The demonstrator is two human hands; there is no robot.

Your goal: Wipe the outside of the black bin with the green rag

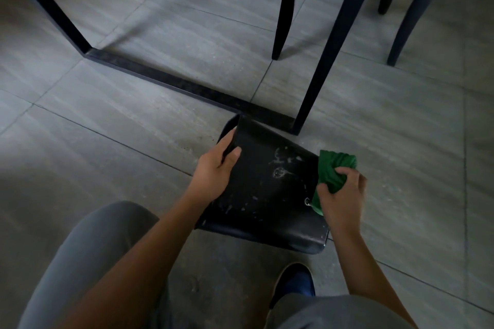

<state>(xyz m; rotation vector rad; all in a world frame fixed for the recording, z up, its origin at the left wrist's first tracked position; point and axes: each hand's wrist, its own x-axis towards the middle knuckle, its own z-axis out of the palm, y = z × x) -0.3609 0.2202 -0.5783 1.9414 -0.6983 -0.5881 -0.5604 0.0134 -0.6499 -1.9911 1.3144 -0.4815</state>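
Note:
The black bin [267,195] lies tipped over on the grey tiled floor, its broad side facing up and marked with pale smears and specks. My left hand [216,168] grips the bin's far left rim, thumb on the outside and fingers inside. My right hand [340,195] holds the bunched green rag [334,168] against the bin's right edge, near a small metal rivet.
A black metal table frame [171,80] runs across the floor just beyond the bin, with an upright leg [328,45] close to the bin's far corner. Dark chair legs [280,16] stand behind. My knees and a blue shoe [296,283] are below.

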